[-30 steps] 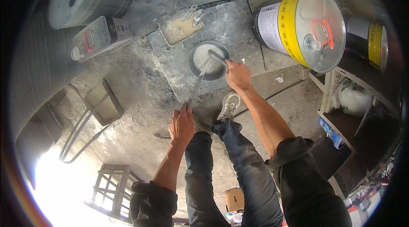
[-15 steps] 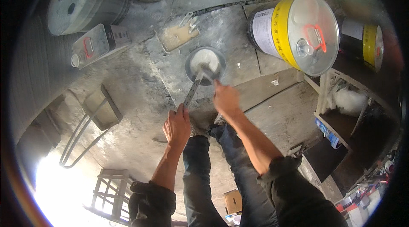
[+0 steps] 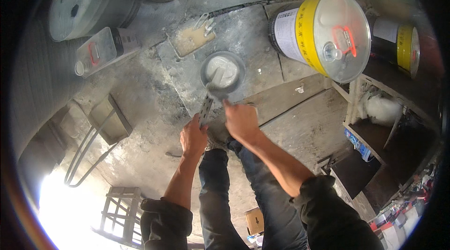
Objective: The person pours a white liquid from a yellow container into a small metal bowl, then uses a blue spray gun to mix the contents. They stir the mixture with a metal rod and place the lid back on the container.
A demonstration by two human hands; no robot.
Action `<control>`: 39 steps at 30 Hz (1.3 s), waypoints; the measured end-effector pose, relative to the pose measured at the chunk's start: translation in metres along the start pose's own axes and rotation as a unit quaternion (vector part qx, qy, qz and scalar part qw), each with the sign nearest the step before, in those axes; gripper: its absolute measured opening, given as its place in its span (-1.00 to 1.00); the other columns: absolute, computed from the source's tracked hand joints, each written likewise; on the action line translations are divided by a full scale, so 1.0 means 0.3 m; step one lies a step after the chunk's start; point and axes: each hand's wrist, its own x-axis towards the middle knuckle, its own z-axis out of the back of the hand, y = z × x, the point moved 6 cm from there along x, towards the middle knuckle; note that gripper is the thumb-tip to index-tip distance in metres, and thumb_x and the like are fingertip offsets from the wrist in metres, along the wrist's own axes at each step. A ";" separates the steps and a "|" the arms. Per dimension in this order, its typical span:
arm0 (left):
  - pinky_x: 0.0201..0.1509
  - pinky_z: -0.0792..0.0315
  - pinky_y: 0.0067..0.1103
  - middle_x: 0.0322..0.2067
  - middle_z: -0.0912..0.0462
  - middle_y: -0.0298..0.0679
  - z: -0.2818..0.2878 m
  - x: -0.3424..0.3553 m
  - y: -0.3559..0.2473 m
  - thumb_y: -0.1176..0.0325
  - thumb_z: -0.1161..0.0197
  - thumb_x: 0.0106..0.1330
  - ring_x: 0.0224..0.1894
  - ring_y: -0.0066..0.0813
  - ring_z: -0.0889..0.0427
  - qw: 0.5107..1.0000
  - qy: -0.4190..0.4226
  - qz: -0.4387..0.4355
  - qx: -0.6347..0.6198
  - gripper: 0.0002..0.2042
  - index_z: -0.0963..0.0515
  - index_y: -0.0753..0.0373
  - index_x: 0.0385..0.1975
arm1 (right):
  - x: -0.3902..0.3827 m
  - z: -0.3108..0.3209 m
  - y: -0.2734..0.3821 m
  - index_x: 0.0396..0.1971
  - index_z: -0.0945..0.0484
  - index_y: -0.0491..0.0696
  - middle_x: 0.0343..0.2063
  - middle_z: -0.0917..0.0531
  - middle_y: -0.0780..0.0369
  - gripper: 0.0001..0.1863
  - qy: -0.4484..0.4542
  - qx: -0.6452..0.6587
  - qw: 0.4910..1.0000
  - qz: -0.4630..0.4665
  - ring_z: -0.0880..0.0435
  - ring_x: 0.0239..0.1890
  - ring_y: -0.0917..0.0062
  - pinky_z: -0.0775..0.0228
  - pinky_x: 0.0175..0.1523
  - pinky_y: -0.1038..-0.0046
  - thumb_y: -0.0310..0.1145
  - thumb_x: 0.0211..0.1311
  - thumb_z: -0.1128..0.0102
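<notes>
A round bowl (image 3: 240, 75) stands on the grey worktop, with whitish paste (image 3: 228, 72) in it. My left hand (image 3: 193, 136) is closed around the lower end of a perforated metal strip (image 3: 205, 108). The strip slants up to the bowl's near rim, and a paste-coated flat end (image 3: 216, 77) reaches over the paste. My right hand (image 3: 243, 121) grips a scraper-like tool (image 3: 218, 94), smeared by motion. Its blade lies across or against the strip at the near rim; whether they touch is unclear. My fingers hide its handle.
Left of the bowl lies a tan tray (image 3: 191, 41) with a small pale tool on it. A large yellow-banded metal drum (image 3: 344, 36) stands at the right, a rectangular metal can (image 3: 96, 53) at the left. Wooden shelving (image 3: 365, 132) stands lower right.
My right hand has moved left and nearer to me, drawing the scraper-like tool from over the paste to the bowl's near rim. My left hand and the strip have shifted slightly left.
</notes>
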 end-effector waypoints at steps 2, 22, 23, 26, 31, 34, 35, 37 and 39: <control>-0.10 -0.48 -0.14 -0.19 -0.67 0.04 0.007 0.004 -0.011 0.34 -0.31 0.26 -0.10 0.11 -0.64 1.000 -0.004 0.000 0.012 -0.56 -0.45 0.22 0.15 | -0.039 -0.016 0.030 0.04 -0.54 -0.14 -0.65 -0.65 0.09 -0.54 0.029 0.010 0.999 -0.009 -0.68 -0.58 0.17 -0.47 -0.50 0.17 -0.46 0.06 -0.10; -0.15 -0.50 -0.17 -0.29 -0.70 -0.01 0.023 0.021 0.074 0.33 -0.31 0.25 -0.17 0.07 -0.67 0.999 -0.002 -0.013 -0.043 -0.63 -0.50 0.21 0.06 | 0.173 -0.171 -0.180 0.12 -0.50 -0.16 -0.56 -0.67 0.07 -0.58 0.024 -0.041 0.995 -0.083 -0.68 -0.55 0.19 -0.53 -0.42 0.19 -0.43 0.27 0.04; -0.17 -0.50 -0.17 -0.31 -0.71 -0.02 0.018 0.021 0.097 0.34 -0.31 0.24 -0.18 0.05 -0.68 0.997 0.025 0.011 -0.077 -0.64 -0.50 0.20 0.04 | 0.206 -0.164 -0.218 0.09 -0.53 -0.12 -0.53 -0.68 0.07 -0.61 0.008 -0.027 0.996 -0.079 -0.69 -0.50 0.18 -0.54 -0.37 0.16 -0.41 0.29 0.03; -0.22 -0.50 -0.18 -0.37 -0.71 -0.07 0.025 0.007 0.148 0.35 -0.30 0.25 -0.23 -0.01 -0.70 0.991 0.040 0.055 -0.117 -0.67 -0.52 0.18 0.01 | 0.224 -0.129 -0.300 0.03 -0.58 -0.04 -0.47 -0.69 0.07 -0.65 -0.026 -0.027 0.995 -0.096 -0.71 -0.39 0.16 -0.56 -0.28 0.13 -0.36 0.28 -0.03; -0.25 -0.53 -0.21 -0.36 -0.71 -0.08 0.049 -0.002 0.130 0.40 -0.17 0.28 -0.28 -0.10 -0.71 0.994 -0.019 -0.013 0.107 -0.70 -0.54 0.13 0.02 | 0.235 -0.089 -0.338 0.01 -0.60 0.08 -0.43 -0.71 0.09 -0.65 -0.060 0.012 0.992 -0.112 -0.70 -0.33 0.15 -0.56 -0.26 0.14 -0.36 0.20 -0.11; -0.24 -0.54 -0.19 -0.33 -0.69 -0.08 0.045 -0.014 0.087 0.45 -0.10 0.28 -0.29 -0.06 -0.71 0.978 -0.057 -0.074 0.184 -0.66 -0.53 0.11 0.07 | 0.235 -0.085 -0.290 0.03 -0.60 0.09 -0.42 -0.71 0.10 -0.60 -0.045 0.025 0.996 -0.080 -0.70 -0.34 0.15 -0.56 -0.27 0.15 -0.40 0.14 -0.14; -0.24 -0.54 -0.18 -0.32 -0.68 -0.08 0.038 -0.016 0.079 0.46 -0.09 0.28 -0.29 -0.04 -0.71 0.976 -0.053 -0.072 0.199 -0.64 -0.52 0.11 0.09 | 0.215 -0.077 -0.256 0.04 -0.59 0.09 -0.43 -0.71 0.11 -0.58 -0.046 0.019 0.996 -0.068 -0.70 -0.35 0.15 -0.55 -0.29 0.15 -0.41 0.12 -0.15; -0.23 -0.55 -0.18 -0.31 -0.67 -0.08 0.031 -0.026 0.062 0.47 -0.08 0.27 -0.29 -0.01 -0.70 0.974 -0.047 -0.070 0.213 -0.61 -0.50 0.12 0.12 | 0.142 -0.056 -0.186 0.05 -0.59 0.05 -0.49 -0.69 0.09 -0.54 -0.009 0.037 0.997 -0.066 -0.70 -0.44 0.17 -0.53 -0.36 0.14 -0.43 0.06 -0.18; -0.22 -0.55 -0.18 -0.32 -0.66 -0.08 0.029 -0.032 0.039 0.47 -0.09 0.26 -0.29 0.01 -0.70 0.974 -0.045 -0.072 0.208 -0.60 -0.49 0.14 0.13 | 0.060 -0.011 -0.080 0.05 -0.58 -0.02 -0.58 -0.66 0.07 -0.53 -0.013 0.035 0.999 -0.032 -0.69 -0.52 0.19 -0.51 -0.42 0.16 -0.44 0.05 -0.17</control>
